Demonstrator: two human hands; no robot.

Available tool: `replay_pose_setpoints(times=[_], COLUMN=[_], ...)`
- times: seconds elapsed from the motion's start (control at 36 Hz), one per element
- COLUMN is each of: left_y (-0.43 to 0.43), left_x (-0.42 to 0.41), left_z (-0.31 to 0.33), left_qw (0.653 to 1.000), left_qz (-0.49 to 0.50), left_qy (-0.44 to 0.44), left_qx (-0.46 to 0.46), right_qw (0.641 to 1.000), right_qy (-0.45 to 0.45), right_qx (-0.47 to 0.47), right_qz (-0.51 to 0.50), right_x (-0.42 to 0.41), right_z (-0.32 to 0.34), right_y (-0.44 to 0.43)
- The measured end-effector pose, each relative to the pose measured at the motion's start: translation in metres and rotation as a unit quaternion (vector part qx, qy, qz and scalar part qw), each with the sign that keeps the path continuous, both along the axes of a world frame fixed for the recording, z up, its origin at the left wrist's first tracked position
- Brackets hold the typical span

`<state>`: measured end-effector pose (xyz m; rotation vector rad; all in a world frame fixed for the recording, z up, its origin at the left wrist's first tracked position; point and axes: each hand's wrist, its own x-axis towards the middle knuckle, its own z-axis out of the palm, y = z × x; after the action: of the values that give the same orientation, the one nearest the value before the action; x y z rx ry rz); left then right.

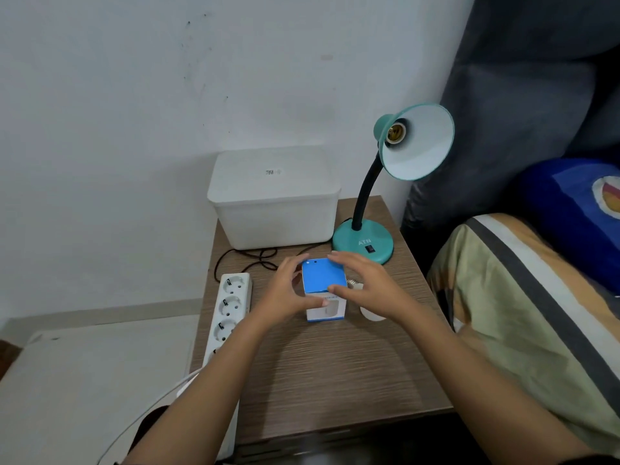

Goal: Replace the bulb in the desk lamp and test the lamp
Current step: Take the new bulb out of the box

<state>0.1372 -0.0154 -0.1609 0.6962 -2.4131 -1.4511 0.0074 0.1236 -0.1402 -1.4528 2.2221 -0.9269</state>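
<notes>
White wall behind; brown wood-grain bedside table (335, 370) w/ bed at right. Small blue-topped white cardboard bulb box (324, 288) stands mid-table. Left hand (288, 290) cups its left side, thumb on the front face; right hand (365, 286) is half-open, fingers arched over the top, thumb at the front edge. White bulb (367, 312) lies just right of box, partly hidden by right hand. Teal gooseneck desk lamp (365, 241) behind, socket empty. White lidded plastic bin (273, 199) at back, white power strip (231, 307) along left edge.

Soft, even room light, no glare; faint shadows lie under the hands (288, 290) on the tabletop (335, 364). Edges bow, corners slightly soft.
</notes>
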Motion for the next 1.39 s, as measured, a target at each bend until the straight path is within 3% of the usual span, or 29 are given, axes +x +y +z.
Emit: replay_pose_setpoints(times=[0.22,0.47,0.64,0.81,1.06,1.25,1.31,1.39], left_y=[-0.002,-0.002,0.004,0.010,0.007,0.006,0.007,0.008], left_x=[-0.001,-0.001,0.003,0.003,0.004,0.003,0.002,0.000], left_z=[-0.003,-0.010,-0.018,-0.017,-0.023,-0.027,-0.028,-0.026], left_qw=[1.000,0.999,0.997,0.994,0.997,0.996,0.996,0.994], left_qz=[-0.002,-0.003,0.002,0.003,0.012,0.019,0.020,0.026], left_qy=[0.005,0.026,0.058,0.089,0.065,0.067,0.068,0.071], left_qx=[0.021,0.037,0.051,0.068,0.050,0.058,0.062,0.078], right_qw=[0.996,0.998,0.994,0.977,0.963,0.940,0.942,0.973], right_qy=[0.040,0.051,-0.045,-0.107,-0.149,-0.127,-0.102,-0.081], right_qx=[0.072,0.014,-0.064,-0.073,-0.057,-0.171,-0.190,-0.136], right_qz=[0.042,0.023,-0.075,-0.168,-0.215,-0.268,-0.259,-0.168], right_x=[-0.010,-0.007,-0.011,-0.016,-0.020,-0.003,0.005,0.013], right_z=[0.000,0.006,0.010,0.015,0.017,0.013,0.013,0.015], right_y=[0.000,-0.006,-0.019,-0.041,-0.061,-0.036,-0.029,-0.025])
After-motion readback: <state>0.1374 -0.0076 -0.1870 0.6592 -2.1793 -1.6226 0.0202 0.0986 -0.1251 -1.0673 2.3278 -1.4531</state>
